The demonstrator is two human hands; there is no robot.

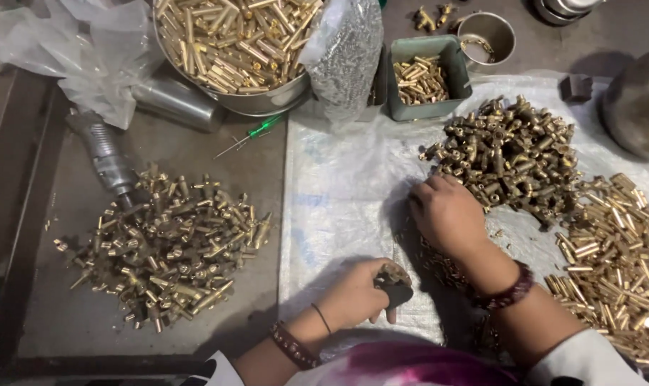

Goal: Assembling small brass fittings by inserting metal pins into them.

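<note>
- near the bottom middle of the white sheet (339,207), we see the left hand (357,297) curled tight around a small dark block (394,286) that shows past the fingers.
- just up and to the right, the right hand (446,214) lies palm down with its fingertips bent into the near edge of a heap of brass fittings (510,154); we cannot tell whether it grips one.
- a pile of plain brass pins (614,250) lies beside that heap, at the right edge.
- across the sheet's left edge, on the bare grey table (81,322), a second heap of assembled brass pieces (167,246) spreads out.
- farther back stand a steel bowl (260,100) full of brass pins, a green tray (424,78) and a small steel cup (485,36).
</note>
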